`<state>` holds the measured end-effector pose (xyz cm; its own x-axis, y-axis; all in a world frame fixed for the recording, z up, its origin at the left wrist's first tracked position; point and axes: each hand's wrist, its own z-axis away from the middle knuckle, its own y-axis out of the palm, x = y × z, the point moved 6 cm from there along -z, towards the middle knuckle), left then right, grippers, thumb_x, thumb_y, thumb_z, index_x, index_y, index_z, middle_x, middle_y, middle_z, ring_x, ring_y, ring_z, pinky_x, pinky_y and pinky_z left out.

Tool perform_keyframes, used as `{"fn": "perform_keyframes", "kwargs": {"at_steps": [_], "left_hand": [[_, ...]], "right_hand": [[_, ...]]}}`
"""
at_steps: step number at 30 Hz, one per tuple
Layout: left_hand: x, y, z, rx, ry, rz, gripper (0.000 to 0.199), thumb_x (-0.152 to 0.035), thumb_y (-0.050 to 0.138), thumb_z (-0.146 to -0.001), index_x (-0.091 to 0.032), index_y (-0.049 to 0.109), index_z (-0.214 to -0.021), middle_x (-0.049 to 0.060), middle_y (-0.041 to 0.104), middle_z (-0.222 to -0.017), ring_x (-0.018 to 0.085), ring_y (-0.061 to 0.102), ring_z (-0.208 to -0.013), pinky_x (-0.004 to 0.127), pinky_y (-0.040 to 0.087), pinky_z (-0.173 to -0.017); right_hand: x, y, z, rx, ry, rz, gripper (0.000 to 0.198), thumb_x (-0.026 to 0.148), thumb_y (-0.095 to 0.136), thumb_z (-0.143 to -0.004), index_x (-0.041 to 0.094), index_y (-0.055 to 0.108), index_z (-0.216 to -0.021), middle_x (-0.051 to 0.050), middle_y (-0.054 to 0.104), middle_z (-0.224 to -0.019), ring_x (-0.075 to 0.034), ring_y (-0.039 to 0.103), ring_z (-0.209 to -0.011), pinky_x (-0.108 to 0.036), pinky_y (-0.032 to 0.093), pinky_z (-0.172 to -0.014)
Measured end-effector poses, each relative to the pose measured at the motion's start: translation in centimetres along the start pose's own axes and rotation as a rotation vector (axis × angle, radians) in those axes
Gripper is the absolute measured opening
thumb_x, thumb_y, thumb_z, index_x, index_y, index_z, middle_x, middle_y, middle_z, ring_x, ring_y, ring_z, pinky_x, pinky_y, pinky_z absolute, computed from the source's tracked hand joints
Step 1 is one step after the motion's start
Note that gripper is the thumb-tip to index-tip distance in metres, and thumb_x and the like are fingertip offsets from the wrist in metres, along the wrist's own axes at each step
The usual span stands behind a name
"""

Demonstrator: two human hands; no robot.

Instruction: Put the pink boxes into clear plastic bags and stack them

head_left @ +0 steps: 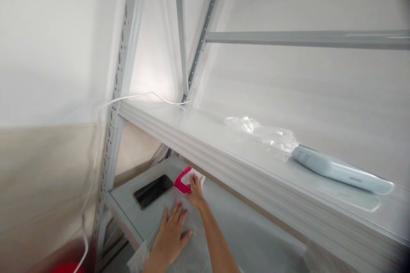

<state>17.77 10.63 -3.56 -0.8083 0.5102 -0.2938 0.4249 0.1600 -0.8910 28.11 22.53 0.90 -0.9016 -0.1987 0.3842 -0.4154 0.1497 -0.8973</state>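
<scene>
Nearest the camera, along the right, the upper shelf (179,123) is seen, with a pale blue object (339,170) laid on its right part. A crumpled clear plastic bag (265,134) is spread at that object's left end; both are laid flat, presumably so that neither can roll or tip.

On the lower shelf (243,222), the left hand (171,232) is placed palm down, its fingers spread and nothing grasped. Clear film (137,258) is seen around its wrist; the flat palm may be so set for support, or to hold the film down.

Farther off, a pink-and-white box (183,181) is lying on the same shelf, covered in part by the right hand (195,190). Fingertips are rested on its upper face, probably because it can be controlled from above there; whether it is pinched or only pressed cannot be told.

Just left of the box, a dark-screened phone (153,192) is laid flat, well inside the shelf's left edge, where it is probably secure.

At the far left, a white cable (99,145) is draped past the metal upright (123,51), by which it seems to be partly supported.
</scene>
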Motion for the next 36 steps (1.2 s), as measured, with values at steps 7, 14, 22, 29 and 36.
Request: {"fn": "perform_keyframes", "kwargs": {"at_steps": [7,14,22,29,36], "left_hand": [[-1.1,-2.2,0.0,-0.200,0.054,-0.072,0.056,-0.042,0.032,-0.095,-0.020,0.027,-0.147,0.014,0.027,-0.151,0.032,0.026,-0.139,0.066,0.020,-0.108],[-2.9,-7.5,1.5,-0.350,0.067,-0.110,0.035,-0.031,0.038,-0.095,-0.019,0.055,-0.123,0.014,0.057,-0.130,0.030,0.048,-0.125,0.066,0.024,-0.106],[4.9,-10.3,11.3,-0.665,-0.446,0.490,0.039,-0.042,0.043,-0.090,-0.015,0.053,-0.116,0.016,0.060,-0.116,0.028,0.057,-0.110,0.048,0.042,-0.098],[6.0,0.2,19.5,-0.471,-1.016,1.209,0.059,-0.061,0.060,-0.064,-0.012,0.057,-0.097,0.011,0.068,-0.085,0.018,0.063,-0.053,0.029,0.047,-0.047],[6.6,-4.4,14.8,-0.635,-0.729,1.236,0.049,-0.060,0.069,-0.051,-0.014,0.062,-0.064,0.004,0.063,-0.060,0.014,0.056,-0.053,0.024,0.045,-0.047]], "right_hand": [[1.2,-1.2,2.3,-0.019,0.164,-0.082,0.065,0.013,0.046,-0.084,0.008,0.026,-0.146,-0.017,0.026,-0.151,-0.026,0.017,-0.142,-0.045,0.023,-0.113],[-0.8,-4.7,13.6,0.124,0.361,0.019,0.044,0.030,0.045,-0.090,0.019,0.054,-0.131,-0.010,0.061,-0.125,-0.027,0.056,-0.117,-0.039,0.042,-0.098],[-3.2,-7.9,19.6,0.246,0.510,0.117,0.046,0.058,0.045,-0.085,0.030,0.067,-0.115,-0.007,0.067,-0.114,-0.031,0.059,-0.111,-0.044,0.043,-0.092],[-2.2,-6.7,19.6,0.146,0.476,0.091,0.026,0.030,0.058,-0.078,0.028,0.071,-0.100,-0.004,0.071,-0.103,-0.024,0.063,-0.103,-0.037,0.044,-0.090],[-2.2,-5.7,16.6,0.131,0.522,-0.017,0.024,0.026,0.056,-0.075,0.024,0.072,-0.093,-0.006,0.072,-0.093,-0.023,0.066,-0.091,-0.030,0.048,-0.073]]}}
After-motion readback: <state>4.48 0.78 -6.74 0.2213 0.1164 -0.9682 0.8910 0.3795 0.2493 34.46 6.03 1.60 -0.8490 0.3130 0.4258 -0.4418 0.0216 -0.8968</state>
